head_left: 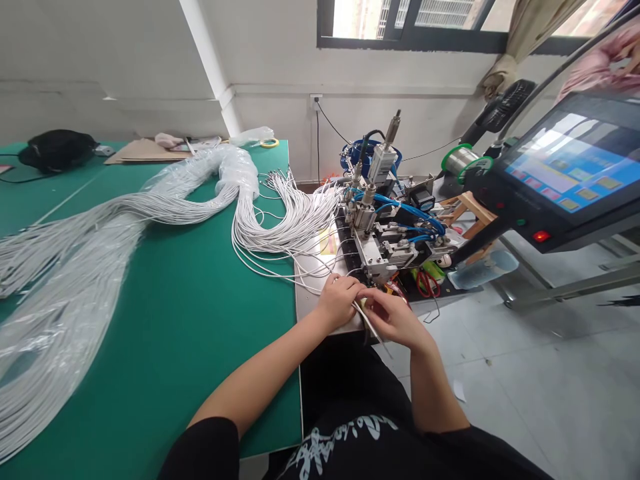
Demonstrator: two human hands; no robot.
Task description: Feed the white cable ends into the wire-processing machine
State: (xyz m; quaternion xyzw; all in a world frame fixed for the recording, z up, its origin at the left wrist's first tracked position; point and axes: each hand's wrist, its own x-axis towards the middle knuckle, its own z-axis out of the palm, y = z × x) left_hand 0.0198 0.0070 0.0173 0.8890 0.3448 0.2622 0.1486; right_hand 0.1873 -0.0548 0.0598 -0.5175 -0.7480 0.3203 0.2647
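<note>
Nearest the camera is your black shirt (357, 393) with its pale lettering, just below both hands. Well out to the left of your left hand, plastic-wrapped cables (65, 360) spread over the green tabletop (210, 327); nearer, beyond its fingers, a loose cable bundle (273, 230) fans toward the machine. Your left hand (339, 300) is curled around a white cable (369, 319), which slants down between your hands toward you. Your right hand (393, 319) has thumb and forefinger drawn together against the left fingertips; they overlap, so I can't tell what that pinch holds. Just ahead of both hands stands the pneumatic machine (373, 233), with a wire spool (459, 165) and touchscreen (575, 157) farther right. You seem to be sorting or straightening cable by hand; the next move likely calls for a steady left hold and a light right-hand pinch.
</note>
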